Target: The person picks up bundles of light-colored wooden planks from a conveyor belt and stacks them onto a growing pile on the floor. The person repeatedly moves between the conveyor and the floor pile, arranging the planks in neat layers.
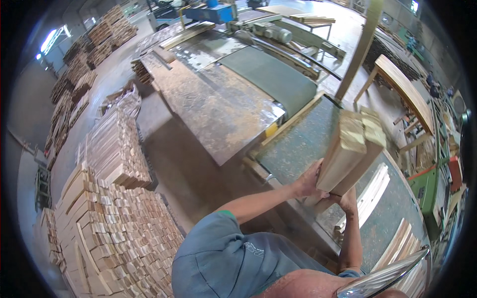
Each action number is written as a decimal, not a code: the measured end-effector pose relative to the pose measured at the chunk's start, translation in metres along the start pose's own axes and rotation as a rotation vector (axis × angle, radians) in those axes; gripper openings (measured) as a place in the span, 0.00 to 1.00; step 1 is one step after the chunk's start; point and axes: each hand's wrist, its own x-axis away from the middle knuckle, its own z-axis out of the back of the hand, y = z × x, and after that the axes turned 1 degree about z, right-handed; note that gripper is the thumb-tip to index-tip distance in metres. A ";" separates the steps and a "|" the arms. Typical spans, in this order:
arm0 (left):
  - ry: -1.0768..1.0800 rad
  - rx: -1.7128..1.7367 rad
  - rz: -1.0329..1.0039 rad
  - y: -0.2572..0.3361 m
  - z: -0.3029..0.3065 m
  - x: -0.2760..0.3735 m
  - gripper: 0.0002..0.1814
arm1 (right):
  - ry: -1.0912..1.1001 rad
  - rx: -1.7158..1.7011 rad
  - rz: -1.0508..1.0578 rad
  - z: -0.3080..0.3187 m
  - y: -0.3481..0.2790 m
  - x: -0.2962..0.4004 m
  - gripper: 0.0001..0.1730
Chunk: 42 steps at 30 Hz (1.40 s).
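Note:
A bundle of wooden strips (341,156) stands up tilted between my hands, its pale end faces toward the top of the view. My left hand (310,181) grips the bundle's left side near its lower part. Beneath it, my right hand (348,201) holds the lower right side, with some fingers hidden behind the wood. Both hands are above a worn green tabletop (298,143). On that surface, just right of my right forearm, lie several pale thin strips (367,193). More wood strips (400,242) rest farther along the table.
A dusty metal plate (216,111) and a green conveyor belt (274,76) adjoin the table, with a motor (279,32) behind. Stacked wood pieces (123,234) fill the lower left. A wooden post (359,52) and a wooden-topped table (406,93) stand at right.

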 end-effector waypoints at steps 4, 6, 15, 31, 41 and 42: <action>0.296 0.263 0.098 0.031 0.074 0.069 0.64 | -0.160 -0.037 -0.015 -0.093 -0.033 -0.044 0.61; 0.439 0.361 0.155 0.053 0.122 0.106 0.59 | -0.240 -0.160 0.044 -0.157 -0.069 -0.065 0.60; 1.031 0.532 -0.011 0.064 0.361 0.265 0.50 | -0.713 -0.249 0.034 -0.480 -0.182 -0.158 0.54; 1.561 0.797 -0.140 0.031 0.652 0.389 0.30 | -1.464 -0.290 -0.039 -0.861 -0.268 -0.316 0.55; 1.847 0.819 -0.293 0.036 0.882 0.410 0.25 | -1.803 -0.258 -0.138 -1.106 -0.316 -0.453 0.52; 1.900 0.818 -0.319 0.031 0.901 0.413 0.24 | -1.829 -0.205 -0.113 -1.129 -0.325 -0.459 0.50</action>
